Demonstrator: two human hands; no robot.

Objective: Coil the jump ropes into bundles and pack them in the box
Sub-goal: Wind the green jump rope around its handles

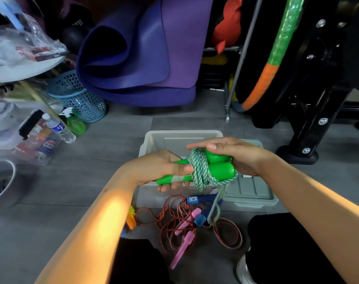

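With the left hand (166,171) gripping the green handles (219,171) above the box (154,140) and the right hand (231,154) cupping their ends at three o'clock, wind the hanging rope tail (219,195) snugly, then tuck it.

Far to the left of my left grip, a Pepsi logo showed on a blue can (48,145). Well beyond it, white letters ending in "ESS" stood on a dark bag (77,23). Nothing else was legible.

grey floor (104,144), box (152,140), lid (254,191), loose ropes (174,220)
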